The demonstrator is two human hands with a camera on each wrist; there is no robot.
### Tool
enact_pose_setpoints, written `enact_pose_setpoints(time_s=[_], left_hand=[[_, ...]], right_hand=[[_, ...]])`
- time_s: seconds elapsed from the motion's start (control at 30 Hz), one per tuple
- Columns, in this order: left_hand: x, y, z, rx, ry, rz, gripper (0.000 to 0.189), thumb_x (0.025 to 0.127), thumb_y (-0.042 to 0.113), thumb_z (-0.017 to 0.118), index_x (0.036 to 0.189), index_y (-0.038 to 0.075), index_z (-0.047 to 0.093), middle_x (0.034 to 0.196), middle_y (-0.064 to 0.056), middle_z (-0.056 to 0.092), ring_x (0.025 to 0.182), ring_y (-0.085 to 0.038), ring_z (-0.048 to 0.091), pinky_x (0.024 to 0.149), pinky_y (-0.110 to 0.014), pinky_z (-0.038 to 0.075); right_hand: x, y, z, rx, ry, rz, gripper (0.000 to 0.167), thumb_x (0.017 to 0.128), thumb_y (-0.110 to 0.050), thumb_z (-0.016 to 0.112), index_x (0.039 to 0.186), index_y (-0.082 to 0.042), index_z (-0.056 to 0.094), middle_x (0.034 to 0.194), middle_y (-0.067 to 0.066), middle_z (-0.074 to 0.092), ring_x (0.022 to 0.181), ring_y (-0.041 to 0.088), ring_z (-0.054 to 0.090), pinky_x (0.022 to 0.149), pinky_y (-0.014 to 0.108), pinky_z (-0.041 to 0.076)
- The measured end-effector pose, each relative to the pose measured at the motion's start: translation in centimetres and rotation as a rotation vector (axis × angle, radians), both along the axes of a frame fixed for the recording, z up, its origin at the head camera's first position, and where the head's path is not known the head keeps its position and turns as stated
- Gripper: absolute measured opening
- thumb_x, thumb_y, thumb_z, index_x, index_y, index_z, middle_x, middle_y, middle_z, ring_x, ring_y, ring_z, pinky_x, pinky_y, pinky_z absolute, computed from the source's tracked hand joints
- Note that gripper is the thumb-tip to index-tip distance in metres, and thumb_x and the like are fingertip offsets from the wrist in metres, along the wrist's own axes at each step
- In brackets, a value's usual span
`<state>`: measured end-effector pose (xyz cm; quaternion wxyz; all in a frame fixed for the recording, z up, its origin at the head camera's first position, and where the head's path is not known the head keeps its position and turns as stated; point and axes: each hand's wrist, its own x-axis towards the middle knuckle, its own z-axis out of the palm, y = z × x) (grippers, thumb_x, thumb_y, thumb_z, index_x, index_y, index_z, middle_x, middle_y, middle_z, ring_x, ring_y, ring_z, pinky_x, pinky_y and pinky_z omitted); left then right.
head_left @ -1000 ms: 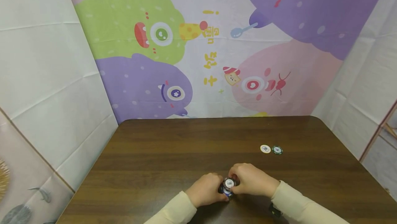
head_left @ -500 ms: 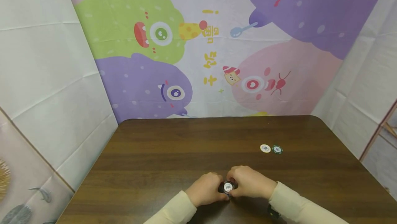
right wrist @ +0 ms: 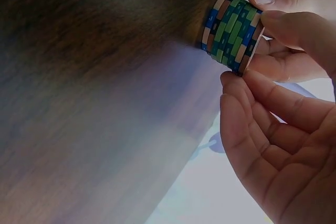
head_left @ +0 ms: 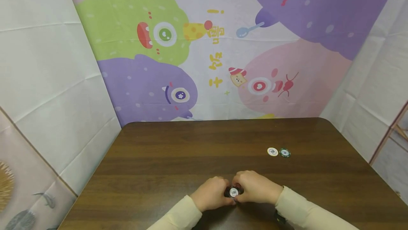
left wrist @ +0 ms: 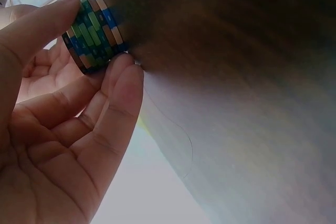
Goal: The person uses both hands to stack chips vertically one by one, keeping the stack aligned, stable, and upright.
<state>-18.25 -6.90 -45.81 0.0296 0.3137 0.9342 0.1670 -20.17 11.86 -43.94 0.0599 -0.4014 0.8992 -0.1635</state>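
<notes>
A stack of poker chips (head_left: pixel 233 192) stands on the table near its front, a black chip marked 100 face up on top. My left hand (head_left: pixel 211 194) grips the stack from the left, thumb and fingers bent round its sides. From the right, my right hand (head_left: pixel 257 187) pinches it close to the top between thumb and fingertips. In the left wrist view the chips' striped edges (left wrist: pixel 94 32) show green, blue, black and tan bands. Evenly lined up, the stack (right wrist: pixel 231 31) also fills the space between both hands in the right wrist view.
On the brown wooden table (head_left: pixel 165 152), a white-and-yellow chip (head_left: pixel 272 151) and a green chip (head_left: pixel 285 153) lie flat side by side, behind the right hand. A cloth with cartoon monsters (head_left: pixel 178 46) hangs behind the table's far edge.
My right hand has lowered the black 100 chip, so it now sits squarely over the stack and covers the blue chip seen below it earlier. My left hand has stayed nearly still.
</notes>
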Motion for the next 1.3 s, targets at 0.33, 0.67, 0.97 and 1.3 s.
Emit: enact_pose_setpoints(time_s=[0.33,0.67,0.97,1.3], left_hand=[[-0.1,0.1,0.1,-0.010,-0.012,0.002,0.026,0.077,0.034,0.082,0.084,0.013,0.067,0.071,0.011,0.057,0.060,0.001,0.039,0.054,-0.016,0.036],[0.0,0.2,0.1,-0.051,-0.009,0.023,0.032,0.076,0.036,0.082,0.093,0.012,0.070,0.082,0.007,0.068,0.071,0.000,0.056,0.064,-0.018,0.047],[-0.1,0.3,0.1,-0.068,0.010,0.018,0.030,0.076,0.036,0.081,0.093,0.013,0.071,0.081,0.008,0.067,0.071,0.000,0.055,0.065,-0.018,0.046],[0.0,0.3,0.0,-0.079,0.031,0.011,0.028,0.076,0.036,0.080,0.091,0.015,0.070,0.082,0.008,0.067,0.072,-0.001,0.055,0.066,-0.018,0.046]], right_hand=[[-0.2,0.5,0.2,-0.055,-0.034,-0.027,0.023,0.079,-0.025,0.078,0.096,-0.010,0.072,0.087,-0.007,0.064,0.073,0.000,0.052,0.065,0.020,0.046],[-1.8,3.2,0.6,-0.137,0.065,-0.189,0.030,0.084,-0.026,0.075,0.105,-0.006,0.070,0.099,0.001,0.069,0.085,0.014,0.066,0.073,0.027,0.054],[-3.5,6.4,1.2,-0.215,0.022,-0.317,0.030,0.086,-0.025,0.074,0.107,-0.005,0.069,0.093,-0.001,0.069,0.080,0.006,0.062,0.070,0.024,0.051],[-5.1,9.6,0.7,-0.228,0.085,-0.448,0.031,0.085,-0.023,0.074,0.110,-0.004,0.068,0.098,0.005,0.070,0.081,0.012,0.063,0.070,0.031,0.051]])
